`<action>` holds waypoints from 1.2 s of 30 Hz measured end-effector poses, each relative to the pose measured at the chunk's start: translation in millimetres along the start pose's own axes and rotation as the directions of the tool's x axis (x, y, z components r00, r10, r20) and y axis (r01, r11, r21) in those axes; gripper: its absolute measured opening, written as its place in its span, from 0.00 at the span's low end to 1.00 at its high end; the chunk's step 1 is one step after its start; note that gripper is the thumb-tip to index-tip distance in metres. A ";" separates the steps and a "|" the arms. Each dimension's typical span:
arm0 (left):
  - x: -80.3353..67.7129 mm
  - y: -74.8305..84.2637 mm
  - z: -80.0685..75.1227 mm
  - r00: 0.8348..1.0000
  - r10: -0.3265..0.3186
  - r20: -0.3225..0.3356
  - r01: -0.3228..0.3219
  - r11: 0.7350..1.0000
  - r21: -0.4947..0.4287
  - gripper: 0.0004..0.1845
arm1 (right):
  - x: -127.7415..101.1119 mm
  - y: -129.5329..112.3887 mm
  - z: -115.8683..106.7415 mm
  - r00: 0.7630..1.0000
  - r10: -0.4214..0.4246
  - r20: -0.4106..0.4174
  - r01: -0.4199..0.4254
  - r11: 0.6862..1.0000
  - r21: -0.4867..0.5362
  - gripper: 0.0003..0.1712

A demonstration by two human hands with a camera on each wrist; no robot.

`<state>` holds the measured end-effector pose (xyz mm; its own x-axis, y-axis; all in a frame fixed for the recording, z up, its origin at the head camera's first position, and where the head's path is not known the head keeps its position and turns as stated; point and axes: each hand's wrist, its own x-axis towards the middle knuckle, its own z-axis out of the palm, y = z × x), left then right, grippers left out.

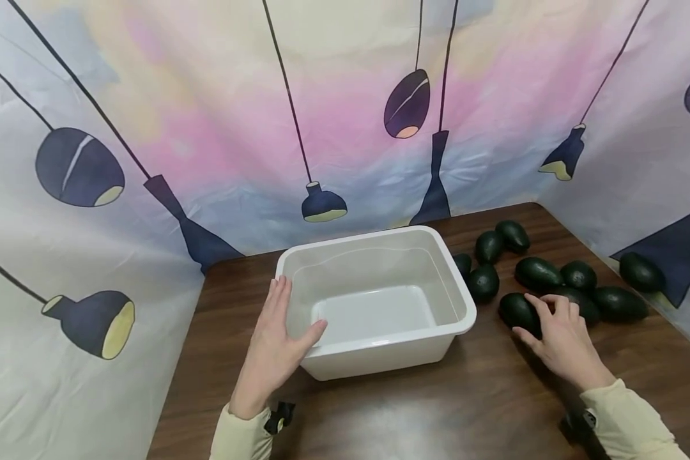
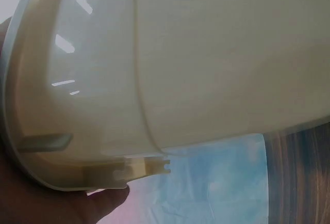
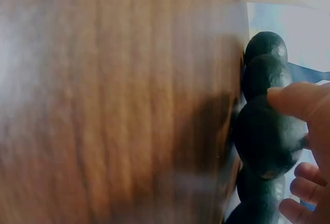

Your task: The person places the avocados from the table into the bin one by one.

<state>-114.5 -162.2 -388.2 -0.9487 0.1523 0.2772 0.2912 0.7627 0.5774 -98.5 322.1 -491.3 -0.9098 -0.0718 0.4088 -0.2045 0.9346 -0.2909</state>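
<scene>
A white plastic bin [image 1: 374,342] stands on the table with its inside bare. My left hand [image 1: 273,345] rests at the bin's near left corner, fingers straight along the left rim and thumb over the front one. In the left wrist view the bin's wall [image 2: 206,69] fills most of the picture, with part of the hand [image 2: 62,203] at its rim. To the right, my right hand [image 1: 566,338] pinches a dark green avocado [image 1: 517,312] between thumb and fingers. The right wrist view shows that avocado [image 3: 265,136] with the thumb [image 3: 294,100] against it.
Several more avocados lie right of the bin, among them one at the back [image 1: 513,235] and one [image 1: 620,304] beyond my right hand. Another avocado [image 1: 641,273] sits by the table's right edge. A printed cloth [image 1: 224,96] hangs behind the brown wooden table [image 1: 391,409].
</scene>
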 end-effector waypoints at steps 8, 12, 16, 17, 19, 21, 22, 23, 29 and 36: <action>-12.1 -2.6 -11.5 0.989 -0.068 0.130 0.063 0.997 0.040 0.65 | -0.6 -3.2 11.5 0.996 -0.052 -0.078 0.052 0.999 -0.001 0.45; -19.3 -4.5 -14.9 0.978 -0.093 0.186 0.080 0.994 0.076 0.69 | 1.7 -3.6 13.6 0.989 -0.096 -0.110 0.098 0.995 0.014 0.41; -19.5 -3.2 -13.5 0.975 -0.117 0.187 0.107 0.992 0.063 0.71 | 6.9 -2.3 9.5 0.995 -0.057 -0.086 0.062 0.996 0.062 0.38; -19.0 -2.4 -12.6 0.975 -0.123 0.187 0.115 0.992 0.054 0.72 | 7.9 -1.6 7.7 0.997 -0.037 -0.072 0.042 0.996 0.079 0.38; -17.5 -0.7 -10.7 0.973 -0.134 0.186 0.131 0.991 0.029 0.72 | 9.1 0.4 3.8 0.999 0.018 -0.036 -0.013 0.993 0.121 0.37; -16.4 0.8 -8.7 0.971 -0.146 0.190 0.146 0.989 0.011 0.73 | 9.6 2.6 0.2 0.998 0.064 -0.004 -0.063 0.986 0.152 0.37; -16.2 1.3 -7.8 0.970 -0.149 0.193 0.151 0.989 0.007 0.73 | 9.5 3.2 -1.6 0.996 0.086 0.012 -0.087 0.982 0.169 0.37; -16.2 1.7 -7.1 0.969 -0.153 0.194 0.155 0.988 0.005 0.72 | 9.5 3.4 -3.5 0.994 0.106 0.022 -0.108 0.977 0.186 0.37; -16.4 1.5 -7.5 0.969 -0.153 0.194 0.155 0.988 0.008 0.69 | 19.8 -3.9 -19.4 0.987 0.163 0.006 -0.158 0.950 0.269 0.40; -4.0 2.3 -25.1 0.927 -0.176 0.330 0.172 0.984 0.042 0.73 | 57.8 -28.5 -50.9 0.976 0.202 -0.083 -0.159 0.919 0.360 0.37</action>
<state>-106.9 -176.8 -368.7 -0.9719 0.2140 -0.0980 0.1180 0.8032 0.5839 -126.9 309.1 -415.3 -0.8993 0.1471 0.4120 -0.1732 0.7451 -0.6440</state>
